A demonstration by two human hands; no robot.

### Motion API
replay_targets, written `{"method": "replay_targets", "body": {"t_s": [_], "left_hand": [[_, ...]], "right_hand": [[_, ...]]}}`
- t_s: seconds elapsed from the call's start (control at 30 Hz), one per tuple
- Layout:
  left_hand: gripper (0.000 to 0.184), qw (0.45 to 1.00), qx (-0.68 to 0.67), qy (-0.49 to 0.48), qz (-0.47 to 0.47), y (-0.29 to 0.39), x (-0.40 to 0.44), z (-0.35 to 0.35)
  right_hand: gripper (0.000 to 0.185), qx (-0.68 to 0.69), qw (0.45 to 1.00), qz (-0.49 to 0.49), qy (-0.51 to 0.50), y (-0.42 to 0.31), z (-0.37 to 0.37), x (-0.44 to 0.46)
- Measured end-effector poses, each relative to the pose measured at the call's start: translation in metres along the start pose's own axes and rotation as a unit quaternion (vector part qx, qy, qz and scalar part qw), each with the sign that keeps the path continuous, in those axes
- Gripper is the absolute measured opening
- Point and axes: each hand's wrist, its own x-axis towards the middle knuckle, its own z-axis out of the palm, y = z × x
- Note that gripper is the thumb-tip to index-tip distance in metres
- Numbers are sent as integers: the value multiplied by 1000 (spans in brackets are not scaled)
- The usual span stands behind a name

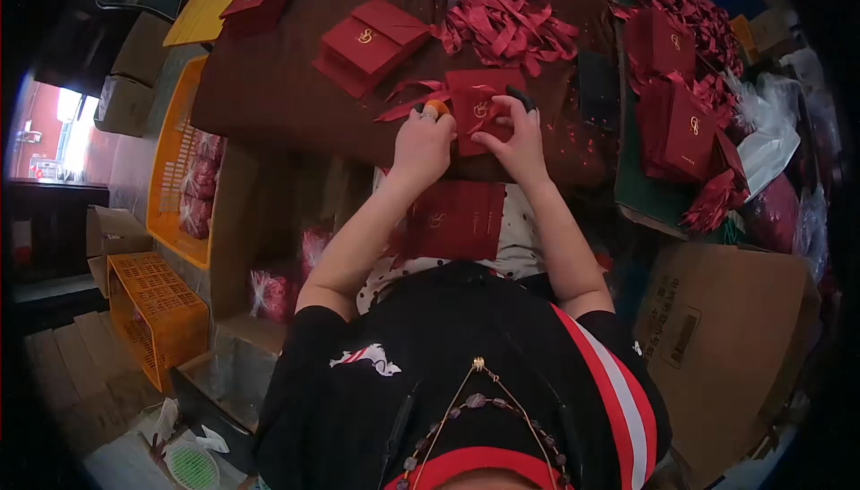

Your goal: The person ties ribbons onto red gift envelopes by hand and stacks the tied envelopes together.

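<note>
Red card bag, gold logo, head view: on brown table nr front edge, btwn hands. L hand curled at bag's L edge; can't tell what's pinched. R hand thumb & index part-spread over bag's R side, red ribbon beside tips; can't tell if gripped. Bag prob. light, stiffish, creases easily: hold by side edges, don't squeeze. Ribbon prob. soft, slippery: pinch close to bag.
</note>
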Motion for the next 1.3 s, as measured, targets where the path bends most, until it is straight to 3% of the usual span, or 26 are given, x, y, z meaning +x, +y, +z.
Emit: {"method": "replay_targets", "body": {"t_s": [0.03,0.1,0.13,0.23,0.4,0.6,0.67,0.7,0.93,1.03,1.2,1.3], "left_hand": [[9,1000,22,17,4,-5,-4,3],[8,996,22,51,-74,-27,-13,-6],[8,994,-1,83,-67,-37,-17,-16],[17,995,-35,88,-38,-42,-20,-22],[23,981,-142,131,-33,-3,9,-1],[21,990,-123,42,-44,3,34,14],[19,985,-159,-58,-38,-9,35,12],[24,979,-163,-100,-77,-6,37,4],[32,991,-110,-47,-53,4,43,4],[32,981,-179,-58,-43,2,52,2],[23,973,-223,-53,18,-5,59,14],[19,987,-146,-25,64,1,58,6]], "right_hand": [[60,-1,1000,-6,11,-3,2,0],[55,-174,978,-78,81,14,-4,3],[51,-88,991,-19,96,15,-7,4],[52,-155,981,-76,84,21,-5,10],[50,-155,982,-71,81,16,-7,8],[50,-83,995,-19,47,14,-9,6],[50,-88,994,-30,55,17,-8,7],[50,-92,993,-42,59,18,-7,7],[47,-86,991,-62,78,15,-9,7],[48,-47,996,-40,71,11,-10,6],[50,-50,995,-35,80,13,-9,6],[51,-87,991,-61,85,16,-9,6]]}}
